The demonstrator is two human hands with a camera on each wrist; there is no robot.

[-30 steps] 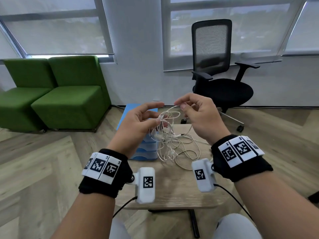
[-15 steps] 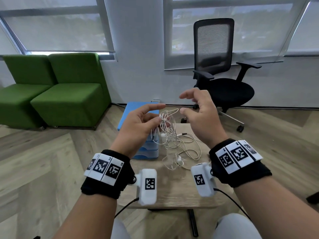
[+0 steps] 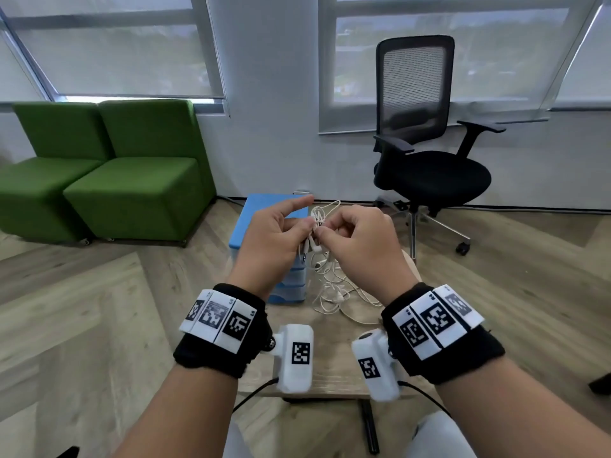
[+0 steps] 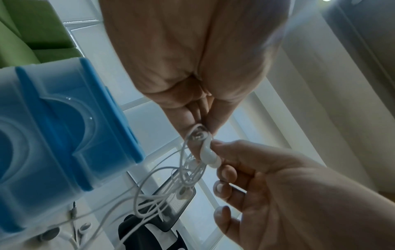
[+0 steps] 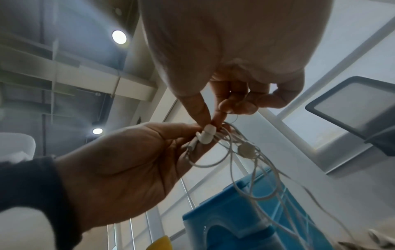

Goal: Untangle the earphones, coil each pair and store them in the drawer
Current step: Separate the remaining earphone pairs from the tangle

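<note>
Above counter (image 3: pixel 330 375), left hand (image 3: pixel 271 246) pinches tangled earphones (image 3: pixel 317 233); right hand (image 3: pixel 357 249) pinches earbud (image 4: pixel 208 154). Best approach: ease earbud through loops slowly, no yanking.

The earphones (image 3: pixel 325 276) are white — cords and buds too. The drawer box (image 3: pixel 261 209) at 12 o'clock is blue with see-through fronts. Two green seats (image 3: pixel 132 180) sit at 10 o'clock, a black office chair (image 3: pixel 426 166) at 1 o'clock. The table (image 3: pixel 330 358) is pale wood. Wrist bands (image 3: pixel 221 328) are black, with black-and-white square patterns.
</note>
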